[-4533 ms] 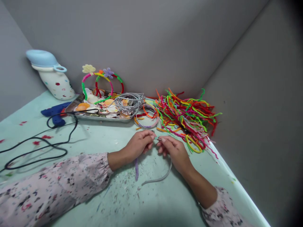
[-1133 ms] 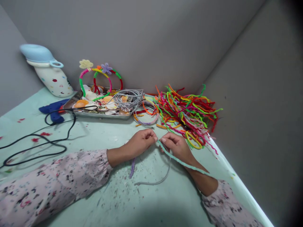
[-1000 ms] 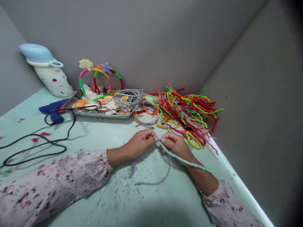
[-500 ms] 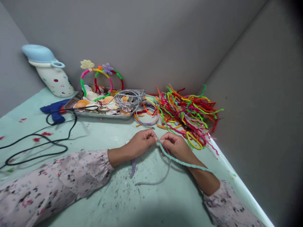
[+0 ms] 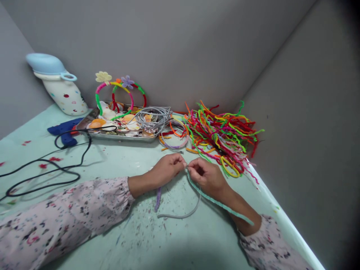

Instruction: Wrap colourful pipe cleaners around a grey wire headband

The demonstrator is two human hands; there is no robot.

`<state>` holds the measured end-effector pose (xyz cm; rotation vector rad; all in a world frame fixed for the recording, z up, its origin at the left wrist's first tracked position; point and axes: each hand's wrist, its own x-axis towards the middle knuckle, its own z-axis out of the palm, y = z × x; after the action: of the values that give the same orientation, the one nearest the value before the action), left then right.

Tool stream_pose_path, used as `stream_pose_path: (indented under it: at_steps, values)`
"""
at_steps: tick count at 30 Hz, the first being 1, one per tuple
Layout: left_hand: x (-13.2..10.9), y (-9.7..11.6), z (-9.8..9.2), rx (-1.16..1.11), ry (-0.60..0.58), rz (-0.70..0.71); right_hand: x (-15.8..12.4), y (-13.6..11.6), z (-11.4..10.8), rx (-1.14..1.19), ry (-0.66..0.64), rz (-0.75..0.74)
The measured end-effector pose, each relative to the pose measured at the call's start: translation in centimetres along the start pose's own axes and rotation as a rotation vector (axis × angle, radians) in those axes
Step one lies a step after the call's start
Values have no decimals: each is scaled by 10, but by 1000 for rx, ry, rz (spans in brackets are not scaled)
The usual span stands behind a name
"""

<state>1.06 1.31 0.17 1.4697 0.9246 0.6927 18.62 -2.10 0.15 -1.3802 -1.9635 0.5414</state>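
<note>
My left hand (image 5: 169, 168) and my right hand (image 5: 206, 175) meet fingertip to fingertip over the table, both pinched. A light teal fuzzy stem (image 5: 222, 205) runs from the pinch point, below my right hand and across the right wrist. Its near end is between my right fingertips. From beneath my right hand a grey cord (image 5: 184, 216) curves down to the left. What my left fingertips pinch is too small to make out. A purple fuzzy piece (image 5: 158, 199) shows just below my left hand.
Behind my hands lie a metal tray (image 5: 126, 138) of shells, a grey cord coil (image 5: 153, 119), decorated hoops (image 5: 98, 98) and a heap of coloured fuzzy stems (image 5: 222, 131). At left are a blue glue gun (image 5: 66, 131), its black cable (image 5: 42, 184) and a bottle (image 5: 66, 93).
My right hand has shifted slightly left and its fingers have curled. The teal stem's free end has swung lower across the wrist. The grey cord's loose end has moved a little left.
</note>
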Motion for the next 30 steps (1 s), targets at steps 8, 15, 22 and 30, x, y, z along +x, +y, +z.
stream_pose_path:
  at_steps: [8, 15, 22, 30]
  values:
    - [0, 0, 0, 22, -11, 10, -1, 2, -2, -85, 6, -133]
    - [1, 0, 0, 19, -21, -2, -3, 8, 3, -203, 54, -238]
    - [0, -1, 0, 34, -27, 2, -3, 2, 0, -304, 6, -266]
    - [0, -3, 0, 58, -22, 15, -4, 1, -4, -307, -28, -267]
